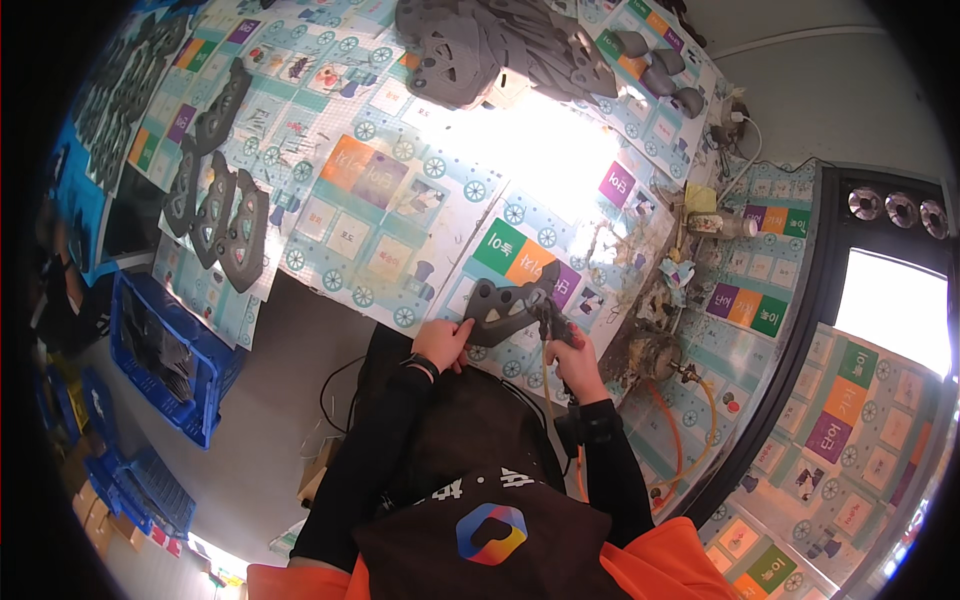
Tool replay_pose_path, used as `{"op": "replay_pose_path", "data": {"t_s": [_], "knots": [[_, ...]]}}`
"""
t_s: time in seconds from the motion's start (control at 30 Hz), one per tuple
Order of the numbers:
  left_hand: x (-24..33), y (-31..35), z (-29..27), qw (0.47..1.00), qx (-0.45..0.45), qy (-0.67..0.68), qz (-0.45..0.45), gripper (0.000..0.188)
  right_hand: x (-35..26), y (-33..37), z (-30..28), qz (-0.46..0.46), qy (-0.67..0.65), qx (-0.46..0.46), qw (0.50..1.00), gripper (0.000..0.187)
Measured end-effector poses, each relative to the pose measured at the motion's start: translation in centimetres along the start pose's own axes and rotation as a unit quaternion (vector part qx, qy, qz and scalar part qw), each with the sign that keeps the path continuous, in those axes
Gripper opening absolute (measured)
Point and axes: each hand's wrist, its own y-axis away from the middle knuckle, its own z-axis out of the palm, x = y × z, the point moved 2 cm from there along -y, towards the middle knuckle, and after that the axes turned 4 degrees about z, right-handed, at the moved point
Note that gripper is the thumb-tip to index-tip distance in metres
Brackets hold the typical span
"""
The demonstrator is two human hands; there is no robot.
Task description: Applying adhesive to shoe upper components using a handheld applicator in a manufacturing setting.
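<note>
My left hand [441, 345] pinches the near left end of a dark grey shaped piece [493, 325] with small triangular cut-outs. The piece is held at the table's near edge. A dark spray gun [549, 318] sits in my right hand [577, 364], fingers wrapped round its grip. Its head is against or just over the right end of the piece; I cannot tell which. A thin yellowish hose [546, 375] hangs down from the gun. Several similar grey pieces [240, 235] lie on the table to the left.
A large heap of grey pieces [450, 55] covers the table's far side, with rounded grey lumps [660, 75] beside it. Blue crates [165, 350] stand at lower left. A residue-covered metal pot [655, 355] with hoses is at right. Patterned sheets cover the table [370, 235].
</note>
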Motion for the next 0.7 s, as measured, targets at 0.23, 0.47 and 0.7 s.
{"op": "replay_pose_path", "data": {"t_s": [0.23,0.47,0.7], "knots": [[0.4,0.0,0.1,1.0,-0.004,0.003,0.001,0.058,0.3,-0.7,0.2,-0.039,0.018,-0.004,0.999,0.019],[0.3,0.2,-0.1,1.0,-0.003,0.0,0.002,0.059,-0.2,-0.4,1.3,0.004,0.019,-0.021,1.0,0.012],[0.0,0.0,-0.1,1.0,-0.005,-0.019,-0.001,0.059,-0.1,0.5,2.3,0.014,0.047,-0.05,0.998,0.011]]}}
